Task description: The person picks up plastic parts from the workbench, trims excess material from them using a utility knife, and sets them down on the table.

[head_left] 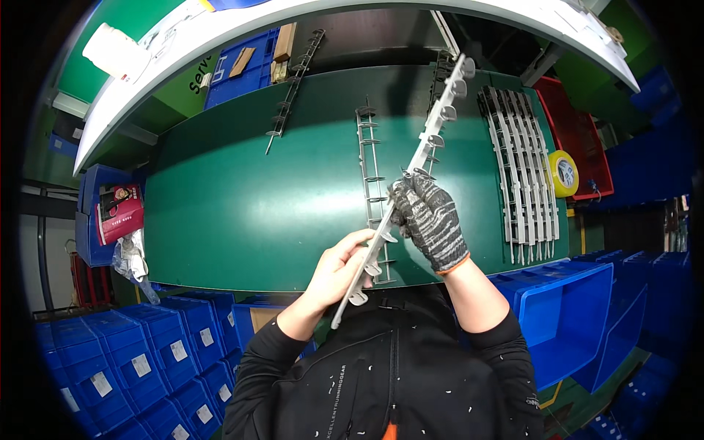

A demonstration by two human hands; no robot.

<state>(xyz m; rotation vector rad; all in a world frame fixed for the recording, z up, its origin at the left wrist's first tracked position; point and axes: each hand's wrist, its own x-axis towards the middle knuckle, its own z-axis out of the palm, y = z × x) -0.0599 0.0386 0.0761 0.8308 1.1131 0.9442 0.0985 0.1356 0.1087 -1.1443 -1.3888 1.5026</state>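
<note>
A long, light grey strip with several rounded tabs along it (422, 152) slants across the middle, its upper end away from me and its lower end near my jacket. My right hand (431, 224), in a grey-and-black knit glove with an orange cuff, is closed around the strip near its middle. Lower down, my bare left hand (339, 270) grips the same strip, some fingers hidden behind it. Beneath, a narrow ladder-like metal rack with small discs (361, 150) lies on the green table (235, 213), partly covered by the strip and my hands.
Similar racks lie side by side at right (522, 176), beside a yellow tape roll (565, 174) and red bin (595, 158). Another rack (284, 106) lies far left. A white shelf (352, 9) spans the back. Blue bins (565, 315) stand at the table's near side.
</note>
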